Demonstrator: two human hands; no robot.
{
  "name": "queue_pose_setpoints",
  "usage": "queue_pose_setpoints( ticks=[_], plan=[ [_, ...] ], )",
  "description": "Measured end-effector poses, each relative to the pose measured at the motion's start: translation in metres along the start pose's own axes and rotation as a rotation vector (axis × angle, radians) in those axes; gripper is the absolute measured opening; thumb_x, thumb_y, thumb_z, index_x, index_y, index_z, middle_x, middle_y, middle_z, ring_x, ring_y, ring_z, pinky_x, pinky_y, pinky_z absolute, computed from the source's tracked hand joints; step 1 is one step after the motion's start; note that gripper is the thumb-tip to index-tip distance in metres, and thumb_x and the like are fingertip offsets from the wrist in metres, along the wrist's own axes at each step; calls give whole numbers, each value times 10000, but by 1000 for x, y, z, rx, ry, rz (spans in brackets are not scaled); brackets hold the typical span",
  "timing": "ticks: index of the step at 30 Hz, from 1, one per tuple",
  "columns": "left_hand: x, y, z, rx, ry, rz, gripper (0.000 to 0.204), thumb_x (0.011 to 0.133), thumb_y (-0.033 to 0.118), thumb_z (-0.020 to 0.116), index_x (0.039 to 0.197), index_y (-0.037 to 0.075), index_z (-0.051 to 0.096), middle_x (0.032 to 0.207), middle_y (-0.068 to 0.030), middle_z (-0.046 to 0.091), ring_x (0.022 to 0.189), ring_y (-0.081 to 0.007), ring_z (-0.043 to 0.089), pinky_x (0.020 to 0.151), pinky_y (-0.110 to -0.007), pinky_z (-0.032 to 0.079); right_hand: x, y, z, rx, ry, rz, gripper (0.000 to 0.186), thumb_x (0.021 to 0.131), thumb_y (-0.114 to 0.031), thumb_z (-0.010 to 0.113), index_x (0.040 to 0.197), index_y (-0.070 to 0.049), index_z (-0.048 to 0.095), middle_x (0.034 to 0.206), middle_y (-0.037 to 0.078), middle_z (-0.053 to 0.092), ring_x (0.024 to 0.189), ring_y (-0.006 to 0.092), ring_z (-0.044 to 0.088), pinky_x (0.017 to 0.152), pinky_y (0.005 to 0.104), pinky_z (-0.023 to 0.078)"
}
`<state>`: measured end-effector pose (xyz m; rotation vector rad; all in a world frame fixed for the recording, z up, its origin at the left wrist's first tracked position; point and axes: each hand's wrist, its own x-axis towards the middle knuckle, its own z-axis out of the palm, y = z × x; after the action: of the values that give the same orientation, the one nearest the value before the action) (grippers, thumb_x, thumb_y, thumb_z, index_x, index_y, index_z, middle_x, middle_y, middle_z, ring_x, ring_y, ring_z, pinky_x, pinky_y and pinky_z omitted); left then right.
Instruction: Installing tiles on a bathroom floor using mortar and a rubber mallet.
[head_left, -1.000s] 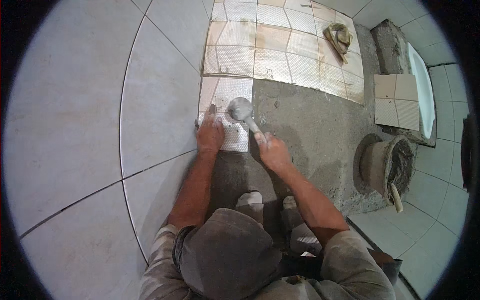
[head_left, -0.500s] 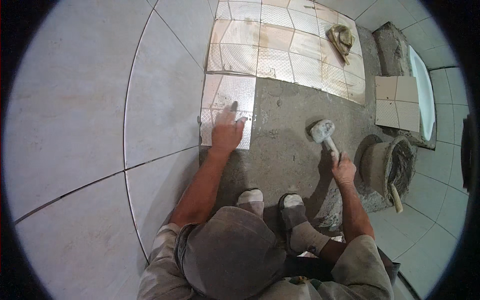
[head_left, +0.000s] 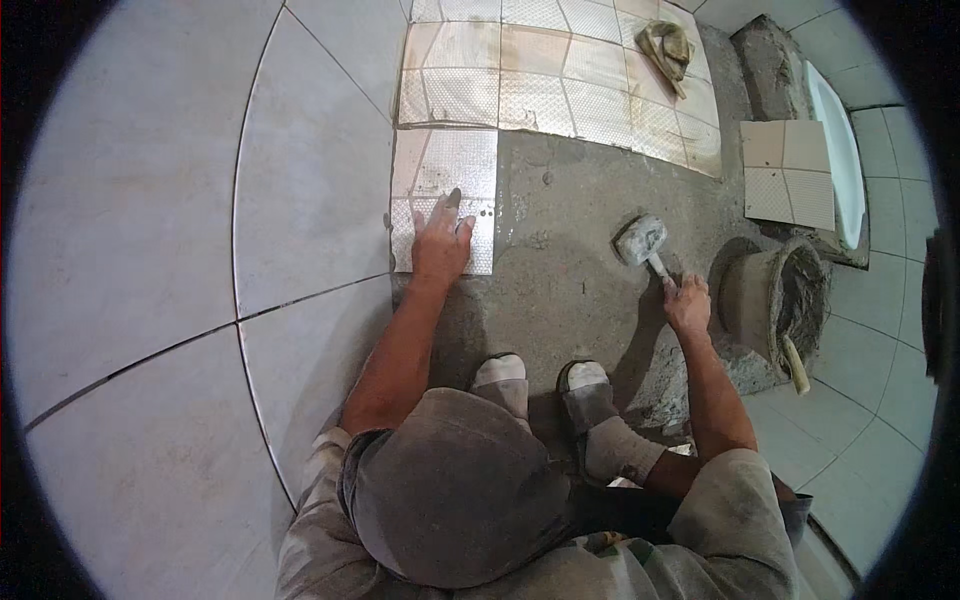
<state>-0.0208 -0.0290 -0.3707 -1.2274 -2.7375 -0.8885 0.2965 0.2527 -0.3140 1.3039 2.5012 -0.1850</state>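
Along the left side stands a pale wall (head_left: 140, 200). Next to it, one shiny tile (head_left: 470, 165) lies on the floor, just below the rows of tiles (head_left: 540, 55) that are already down. The left hand (head_left: 441, 245) is open, its fingers spread on the shiny tile, and it grips nothing. To the right, rough grey floor (head_left: 560, 220) shows, so that part looks not yet covered. Farther right, the right hand (head_left: 688, 303) is closed around the handle of a hammer (head_left: 640, 240); I cannot tell if its head touches the floor. Just beside that hand is a bucket (head_left: 748, 300) with grey mud inside, and above it in the view is one loose tile (head_left: 787, 180), near a white basin (head_left: 838, 150). One second ago, the hammer was over the shiny tile; now it is well away from it. The left hand was nearer the tile's left edge; now it is closer to the middle.
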Motion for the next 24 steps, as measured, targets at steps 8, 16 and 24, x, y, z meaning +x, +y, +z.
queue_pose_setpoints(
  ticks=[8, 16, 24],
  plan=[
    [-2, -7, -1, -18, -88, -150, 471, 906, 289, 544, 1284, 10, 501, 1287, -241, 510, 1177, -406, 494, 1000, -482, 393, 4, -9, -5, 120, 207, -81, 371, 912, -322, 540, 1073, 10, 511, 1092, 238, 513, 1047, 435, 499, 877, 512, 413],
    [5, -3, -21, -127, -109, -256, 507, 916, 337, 518, 1309, 17, 486, 1284, -259, 510, 1164, -413, 495, 1015, -443, 381, 2, -9, -45, 25, 147, -270, 355, 901, -294, 551, 1068, 15, 503, 1083, 228, 506, 1052, 417, 495, 888, 495, 407],
    [-2, 8, -25, -24, -113, -285, 528, 914, 336, 512, 1289, -36, 488, 1289, -277, 496, 1211, -420, 455, 1052, -482, 319, 6, 9, -118, -171, 166, -431, 372, 888, -254, 567, 1137, 19, 519, 1135, 231, 505, 1083, 396, 490, 935, 455, 417]
  ],
)
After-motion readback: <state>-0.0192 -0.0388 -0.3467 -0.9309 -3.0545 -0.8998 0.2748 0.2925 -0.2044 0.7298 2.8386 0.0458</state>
